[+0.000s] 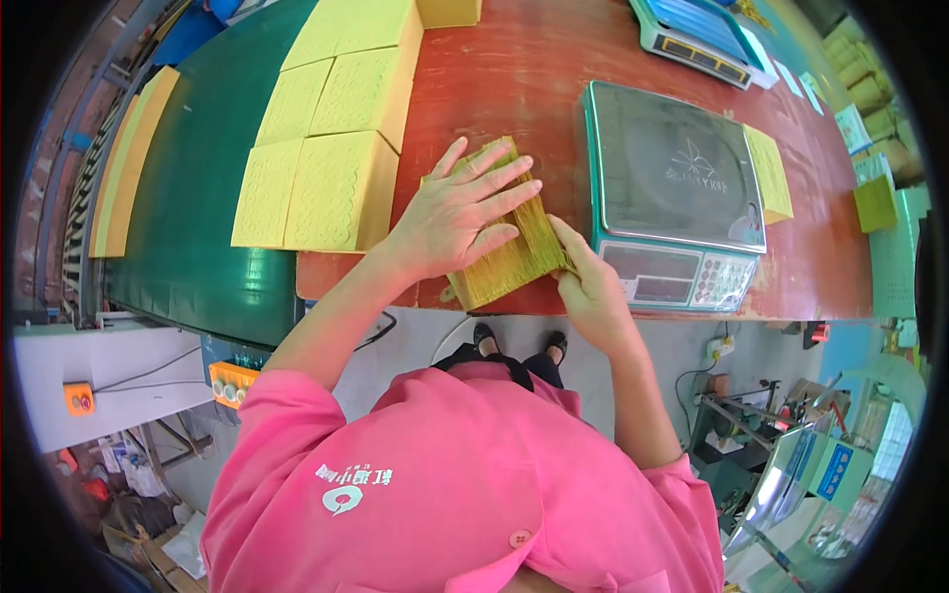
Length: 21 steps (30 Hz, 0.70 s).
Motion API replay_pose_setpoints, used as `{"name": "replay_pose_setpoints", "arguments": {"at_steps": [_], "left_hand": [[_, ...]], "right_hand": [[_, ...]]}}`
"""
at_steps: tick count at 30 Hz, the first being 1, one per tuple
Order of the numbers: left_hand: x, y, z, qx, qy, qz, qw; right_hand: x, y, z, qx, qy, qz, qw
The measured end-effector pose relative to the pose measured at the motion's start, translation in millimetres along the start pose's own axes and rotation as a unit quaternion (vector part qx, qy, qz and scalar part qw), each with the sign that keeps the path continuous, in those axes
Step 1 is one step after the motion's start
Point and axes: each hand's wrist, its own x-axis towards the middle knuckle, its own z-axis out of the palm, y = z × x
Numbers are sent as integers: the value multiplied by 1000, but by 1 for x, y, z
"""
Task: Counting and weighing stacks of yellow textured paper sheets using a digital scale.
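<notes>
Near the front edge of the red tabletop (484,89), an olive-yellow bundle (509,277) lay at an angle between pale yellow blocks (341,188) on the left and a teal-bodied scale (677,168) on the right. Left hand (450,212): unclenched, palm down, fingers spread across the bundle's top. Right hand (591,282): at the bundle's right side, thumb extended along it, other fingers curled; could not tell whether they gripped it. Scale's keypad faced the person. Second scale (702,44) stood farther back. Green surface (198,217) adjoined left.
</notes>
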Motion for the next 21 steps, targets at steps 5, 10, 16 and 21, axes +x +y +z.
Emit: {"name": "replay_pose_setpoints", "arguments": {"at_steps": [5,10,16,21], "left_hand": [[-3,-1,-4,-19,-25,-2,1000],[-12,-4,-8,-20,-32,-11,999],[-18,-4,-6,-31,-10,-13,999],[-18,-6,-6,-31,-24,-4,999]], "right_hand": [[-2,-2,9,-118,51,-63,990],[2,-4,11,-192,127,-71,971],[10,-6,10,-174,193,-31,965],[19,-8,11,-148,136,-53,978]]}}
